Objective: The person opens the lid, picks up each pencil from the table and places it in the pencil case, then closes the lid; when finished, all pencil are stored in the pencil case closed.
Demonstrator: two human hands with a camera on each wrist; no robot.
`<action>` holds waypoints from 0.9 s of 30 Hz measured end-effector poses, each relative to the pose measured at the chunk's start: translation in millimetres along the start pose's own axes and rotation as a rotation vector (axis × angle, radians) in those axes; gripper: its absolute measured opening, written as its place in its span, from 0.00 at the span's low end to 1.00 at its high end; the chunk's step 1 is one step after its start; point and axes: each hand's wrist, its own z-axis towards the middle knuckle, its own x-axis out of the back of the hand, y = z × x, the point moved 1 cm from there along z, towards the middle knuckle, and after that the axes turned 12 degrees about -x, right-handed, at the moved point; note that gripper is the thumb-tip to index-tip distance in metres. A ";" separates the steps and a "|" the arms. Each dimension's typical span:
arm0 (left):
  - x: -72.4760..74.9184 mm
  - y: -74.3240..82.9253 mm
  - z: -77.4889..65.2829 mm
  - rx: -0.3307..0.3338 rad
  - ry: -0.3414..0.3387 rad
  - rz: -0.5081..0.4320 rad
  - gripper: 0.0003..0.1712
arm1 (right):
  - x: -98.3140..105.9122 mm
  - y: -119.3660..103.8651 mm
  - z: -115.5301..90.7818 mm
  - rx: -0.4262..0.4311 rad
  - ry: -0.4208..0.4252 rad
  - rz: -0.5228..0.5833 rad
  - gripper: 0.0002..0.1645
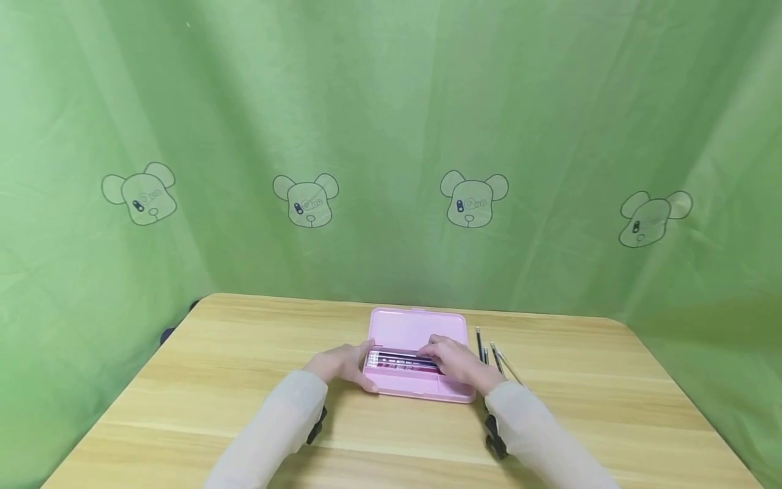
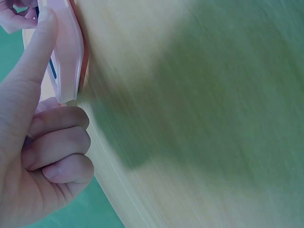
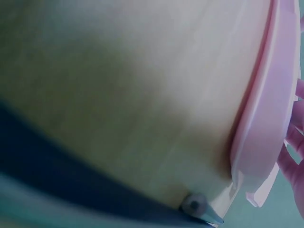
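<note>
On the table [image 1: 183,407], a pink pencil case [image 1: 415,327] lies open, holding pencils [image 1: 397,360]. Left hand [image 1: 343,363] grips its left end; right hand [image 1: 455,360] touches the pencils inside, finger closure not discernible. Loose pencils [image 1: 496,356] lie right.

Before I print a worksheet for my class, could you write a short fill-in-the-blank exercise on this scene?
1. The open pencil case is coloured ____.
2. In the head view, the left hand grips the ____ end of the case, not the right one.
3. In that view, the loose pencils lie to the ____ of the case on the table.
4. The curtain shows ____ outlined animal heads.

Missing words: pink; left; right; four.
</note>
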 end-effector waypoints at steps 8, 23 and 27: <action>2.0 2.9 -2.5 -0.006 -0.002 -0.006 0.62 | -0.8 1.3 0.7 0.001 0.032 -0.045 0.17; -0.1 1.4 -1.1 -0.017 0.003 -0.003 0.61 | 1.2 13.1 -11.0 0.073 0.110 -0.066 0.14; -0.2 -0.9 0.6 -0.008 0.000 -0.001 0.62 | 1.7 13.4 -12.1 0.067 0.106 -0.071 0.14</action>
